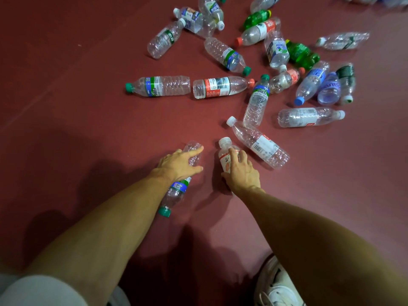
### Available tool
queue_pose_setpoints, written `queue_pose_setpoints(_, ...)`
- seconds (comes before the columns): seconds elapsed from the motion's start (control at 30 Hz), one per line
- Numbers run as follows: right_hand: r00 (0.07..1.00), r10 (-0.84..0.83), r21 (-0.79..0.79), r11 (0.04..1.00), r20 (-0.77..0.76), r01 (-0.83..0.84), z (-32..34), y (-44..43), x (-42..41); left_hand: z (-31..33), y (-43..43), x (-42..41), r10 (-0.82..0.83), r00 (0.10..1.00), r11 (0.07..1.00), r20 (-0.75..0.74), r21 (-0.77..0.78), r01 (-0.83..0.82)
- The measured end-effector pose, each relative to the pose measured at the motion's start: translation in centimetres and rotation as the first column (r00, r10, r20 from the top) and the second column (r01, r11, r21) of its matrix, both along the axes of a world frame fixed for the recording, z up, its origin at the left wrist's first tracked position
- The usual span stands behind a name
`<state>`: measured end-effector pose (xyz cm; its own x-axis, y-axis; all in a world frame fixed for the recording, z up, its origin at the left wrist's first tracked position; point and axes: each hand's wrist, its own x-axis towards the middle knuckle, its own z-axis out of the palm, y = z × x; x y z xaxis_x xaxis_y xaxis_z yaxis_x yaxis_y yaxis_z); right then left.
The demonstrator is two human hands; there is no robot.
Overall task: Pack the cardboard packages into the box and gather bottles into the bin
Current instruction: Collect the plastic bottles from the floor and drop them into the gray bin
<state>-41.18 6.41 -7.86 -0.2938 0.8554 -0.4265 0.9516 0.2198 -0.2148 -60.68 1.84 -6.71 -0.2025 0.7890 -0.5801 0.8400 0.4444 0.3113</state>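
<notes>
From the head view, the left hand (pixel 180 162) had its grip curled over a clear plastic bottle with a green cap (pixel 176 193). The right hand (pixel 241 171) had its grip wrapped round a white-capped plastic bottle with a pale printed label (pixel 225 149). Both bottles lay on the dark red floor (pixel 77 85), close in front of the person, with many more scattered beyond. No bin showed.

Both looked empty, thin and round, so a loose hold could let one roll or slip away, and a hard squeeze might buckle it. The right hand's knuckles sat just beside a clear bottle with a barcode label (pixel 260 144), which a careless lift could knock.

The green-capped bottle's long axis ran diagonally, cap towards the person and to the left, base away. The white-capped one pointed its cap away, leaning slightly left.
</notes>
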Motion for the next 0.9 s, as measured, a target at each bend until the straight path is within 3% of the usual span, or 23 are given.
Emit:
queue_pose_setpoints(0.33,0.995,0.013,-0.011,1.0,0.094,-0.012,0.8,0.3,-0.4,0.2,0.1,0.2,-0.006,1.0,1.0,-0.005,-0.012,0.005)
queue_pose_setpoints(0.47,0.999,-0.049,-0.077,0.996,0.021,0.051,2.0,1.5,-1.5,0.2,0.0,0.7,0.01,0.999,1.0,-0.032,0.014,-0.009)
queue_pose_setpoints(0.57,0.998,-0.001,-0.078,0.997,-0.058,-0.003,5.1,3.0,-2.1,2.4,0.5,1.3,0.02,0.999,0.999,-0.026,0.03,-0.019)
queue_pose_setpoints(0.7,0.997,0.019,-0.057,0.998,-0.079,-0.023,13.7,4.3,-2.5,10.2,1.1,1.8,0.077,0.996,0.994,0.048,0.069,-0.08)
queue_pose_setpoints(0.9,0.995,0.091,-0.072,0.993,-0.05,-0.094,32.8,4.1,-3.4,29.4,1.0,-0.1,0.18,0.973,0.977,0.146,0.092,-0.195)
